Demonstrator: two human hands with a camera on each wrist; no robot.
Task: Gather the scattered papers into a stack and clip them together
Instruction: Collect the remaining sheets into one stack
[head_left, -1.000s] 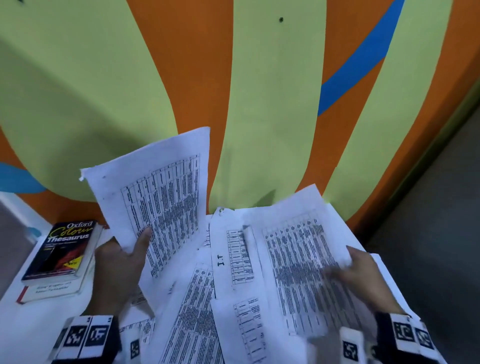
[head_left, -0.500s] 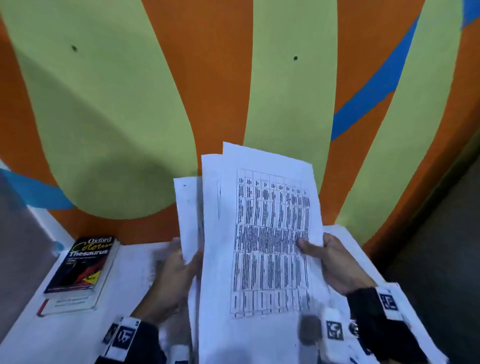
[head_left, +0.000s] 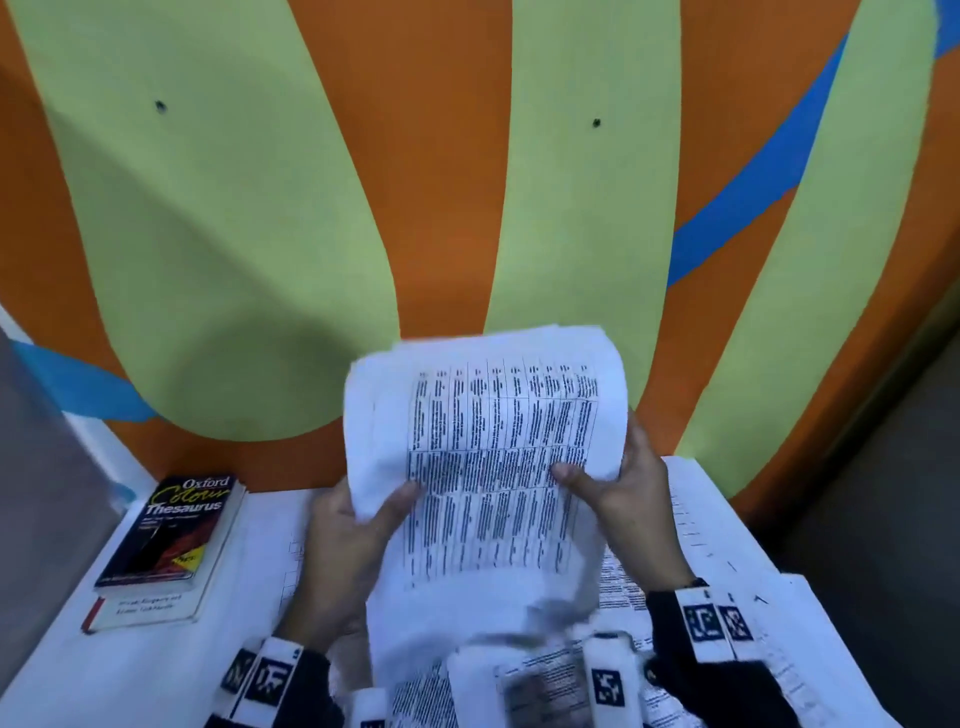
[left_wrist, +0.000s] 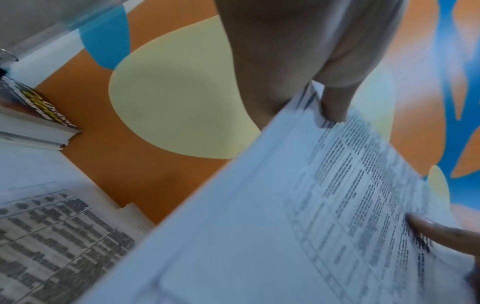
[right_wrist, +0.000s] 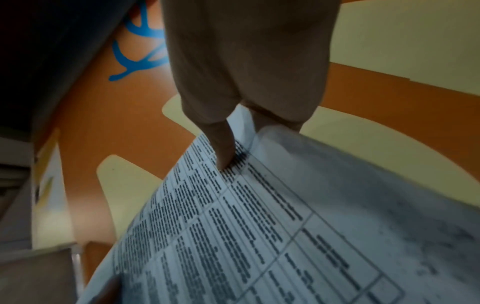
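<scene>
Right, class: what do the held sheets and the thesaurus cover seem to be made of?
Held sheets: thin matte white paper, printed with black tables; they bend and curl in both hands. Thesaurus: probably a glossy card cover, judging by its faint sheen, over a block of paper pages.

Printed papers: thin matt white paper. Book left of the left hand: glossy cover.

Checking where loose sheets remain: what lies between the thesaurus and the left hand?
In the head view, only white table with a flat printed sheet lies between the thesaurus and the left hand.
</scene>
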